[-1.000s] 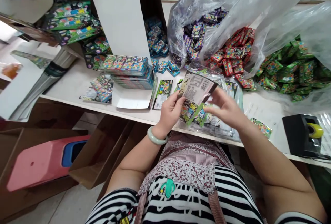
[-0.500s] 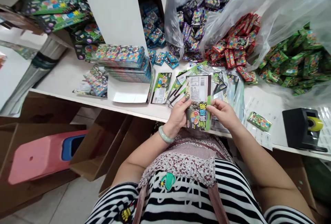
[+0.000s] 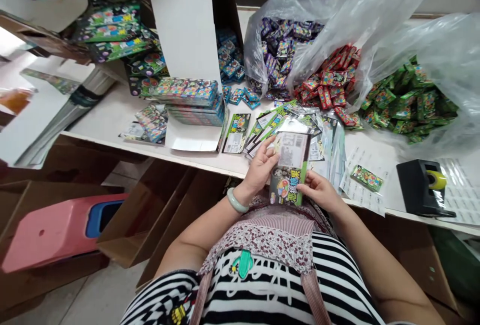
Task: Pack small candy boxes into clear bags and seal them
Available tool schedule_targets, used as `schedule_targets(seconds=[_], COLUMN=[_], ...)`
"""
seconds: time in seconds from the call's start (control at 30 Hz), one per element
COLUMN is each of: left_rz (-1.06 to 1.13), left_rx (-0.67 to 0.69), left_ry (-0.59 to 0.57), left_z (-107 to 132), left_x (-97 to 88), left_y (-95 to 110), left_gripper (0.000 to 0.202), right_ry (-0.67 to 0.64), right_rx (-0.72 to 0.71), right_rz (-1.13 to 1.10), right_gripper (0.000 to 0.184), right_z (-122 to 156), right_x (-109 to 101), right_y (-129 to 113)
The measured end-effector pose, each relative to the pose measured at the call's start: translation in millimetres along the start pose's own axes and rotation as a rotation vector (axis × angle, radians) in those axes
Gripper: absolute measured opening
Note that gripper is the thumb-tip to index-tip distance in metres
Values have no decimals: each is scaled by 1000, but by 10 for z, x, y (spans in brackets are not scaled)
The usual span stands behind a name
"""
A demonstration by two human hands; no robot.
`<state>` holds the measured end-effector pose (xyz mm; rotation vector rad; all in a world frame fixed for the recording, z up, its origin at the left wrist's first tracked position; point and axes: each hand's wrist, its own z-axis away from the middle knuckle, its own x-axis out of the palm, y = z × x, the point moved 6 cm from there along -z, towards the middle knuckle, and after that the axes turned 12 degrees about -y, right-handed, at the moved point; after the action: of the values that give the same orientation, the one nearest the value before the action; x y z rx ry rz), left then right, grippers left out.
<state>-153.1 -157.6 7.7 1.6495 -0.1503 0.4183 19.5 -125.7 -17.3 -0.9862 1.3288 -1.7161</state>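
Both hands grasp one printed packet (image 3: 289, 170) upright over the bench's near edge: the left hand (image 3: 262, 165) pinches its left side, the right hand (image 3: 318, 190) its lower right corner. Loose flat packets (image 3: 277, 120) lie fanned just behind; a slipped grip could drop the packet off the bench (image 3: 112, 110).

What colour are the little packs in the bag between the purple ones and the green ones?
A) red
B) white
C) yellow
A: the red packs spill from a clear plastic bag, with the purple packs on one side and the green packs on the other.
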Motion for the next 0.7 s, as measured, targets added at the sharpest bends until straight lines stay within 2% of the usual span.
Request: schedule_targets(seconds=[0.1, 0.17, 0.23, 0.3, 0.37, 0.47, 0.53, 0.63, 0.7], left_rz=[-128, -216, -258, -260, -280, -371, -429, -440, -394], left_rx=[85, 101, 109, 132, 141, 139, 154, 186, 185], left_ry=[-131, -188, -221, -228, -211, -104, -46, -79, -113], left_z=[28, 77, 136, 195, 247, 320, 361, 367, 336], left_x=[120, 211, 290, 332, 323, 221, 180, 241, 296], left_y=[236, 334, 383, 417, 448, 520, 589, 669, 689], left_gripper=[69, 66, 65, 63, 55, 33, 29, 27, 21], right_ry=[-10, 127, 321, 428, 430, 332, 283, 265, 256], right_rx=[-29, -130, -267, -366, -396, -361, -341, -361, -380], right_rz=[164, 212, 209, 208, 221, 295, 408, 601, 648], right_gripper=[41, 56, 71, 68, 57, 43, 33, 16, 14], right_z=[109, 172, 236, 260, 239, 206, 220, 242, 224], right_x=[11, -65, -158, -190, -164, -83, -57, -89, -135], right_y=[-19, -151, -333, -488, -585, -662, -736, -925, -1050])
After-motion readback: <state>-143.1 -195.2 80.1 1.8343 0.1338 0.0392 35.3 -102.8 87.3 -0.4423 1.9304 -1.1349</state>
